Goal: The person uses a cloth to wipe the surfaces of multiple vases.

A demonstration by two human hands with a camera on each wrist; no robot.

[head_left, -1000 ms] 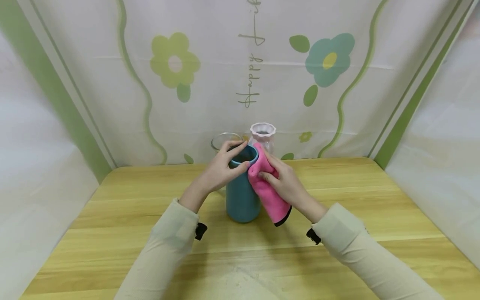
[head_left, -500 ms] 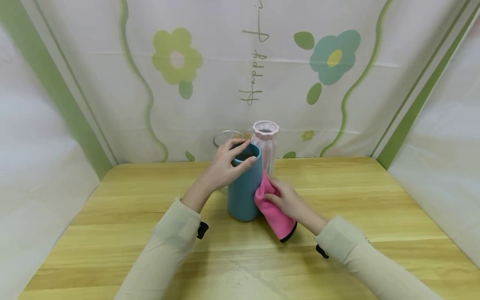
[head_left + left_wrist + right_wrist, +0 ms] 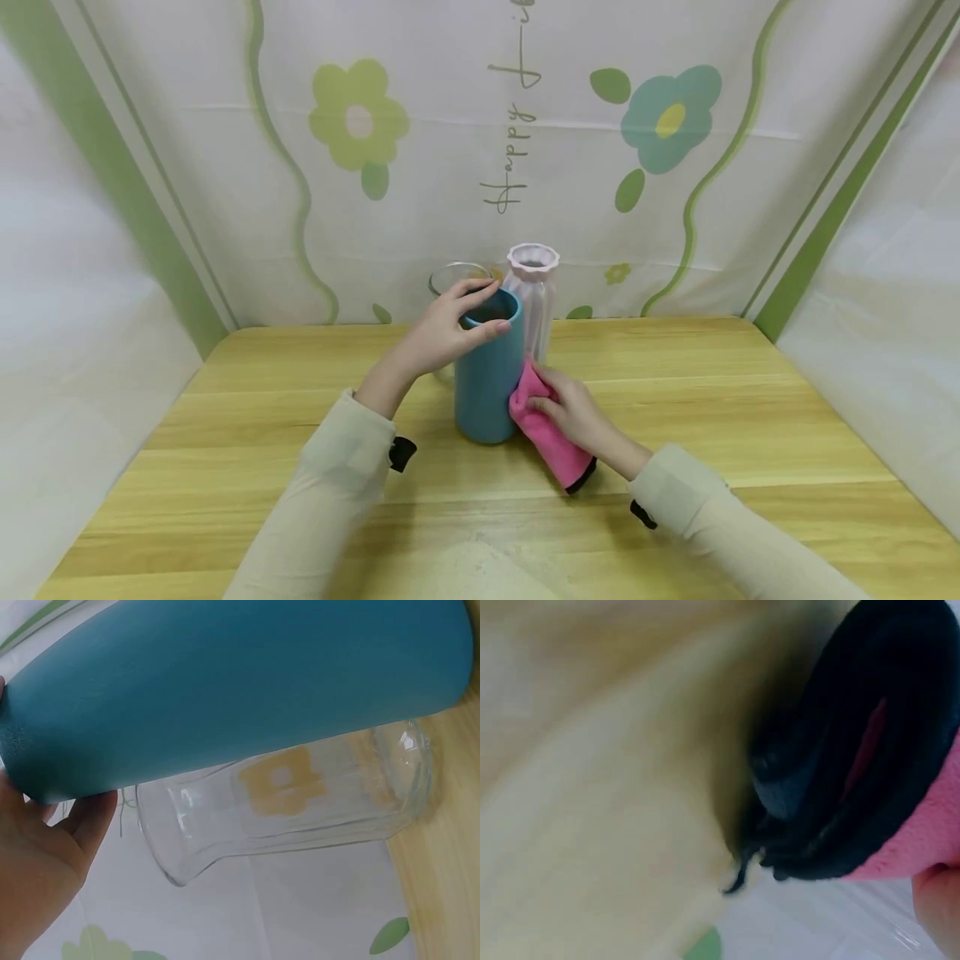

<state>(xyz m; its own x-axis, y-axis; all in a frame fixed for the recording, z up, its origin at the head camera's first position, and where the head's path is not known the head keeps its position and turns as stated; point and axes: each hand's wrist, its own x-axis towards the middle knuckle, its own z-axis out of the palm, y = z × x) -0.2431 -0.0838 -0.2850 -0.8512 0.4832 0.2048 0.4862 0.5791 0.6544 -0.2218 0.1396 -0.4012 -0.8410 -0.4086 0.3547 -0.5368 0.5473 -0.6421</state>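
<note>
A tall teal vase stands upright on the wooden table. My left hand grips it around the rim, thumb on the near side and fingers across the far side. My right hand pinches a folded pink cloth against the lower right side of the vase. The cloth's black edging fills much of the right wrist view, with a bit of pink pile beside it. In the left wrist view the vase's smooth teal wall runs from the hand to the table.
Right behind the teal vase stands a pale pink fluted vase with a scalloped rim. A clear glass vase is behind to the left, mostly hidden in the head view. A white flowered curtain closes off the table's back edge.
My right hand has slid the pink cloth down the vase's right side, from near the rim to low on the wall. My left hand stays on the rim.
</note>
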